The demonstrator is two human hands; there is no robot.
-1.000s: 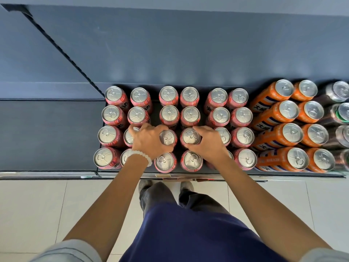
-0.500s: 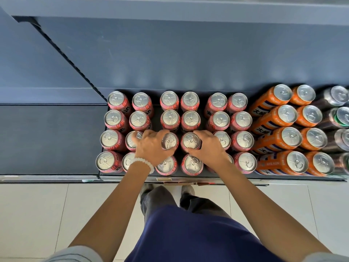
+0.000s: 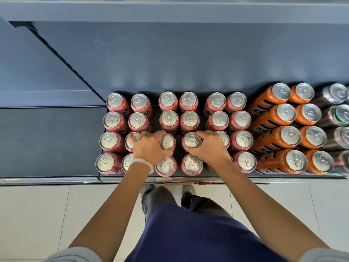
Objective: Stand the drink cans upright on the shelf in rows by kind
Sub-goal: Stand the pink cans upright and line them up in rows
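Nearest the person, the front edge of the shelf (image 3: 56,180) carries a row of pink cans; one front pink can (image 3: 191,164) stands just below the right hand's fingers, another sits under the left wrist.

Left hand (image 3: 149,148): fingers curled shut around a pink can (image 3: 167,141) in the third row back, thumb on its near side, remaining fingers spread over the neighbouring can to the left. Right hand (image 3: 209,146): closed likewise on the adjacent pink can (image 3: 192,140), fingers wrapped round its far and right sides. Both held cans appear upright, with a narrow gap between them.

Beyond the fingertips, two further rows of pink cans stand upright. To the right of the right hand, orange cans (image 3: 289,134) stand in their own rows, then darker cans (image 3: 340,114) at the edge.

Risk assessment: packing is tight. Knuckles or the bead bracelet (image 3: 143,163) could nudge neighbouring cans if either hand shifts sideways, tipping one and toppling the row. A can released off-vertical may lean.
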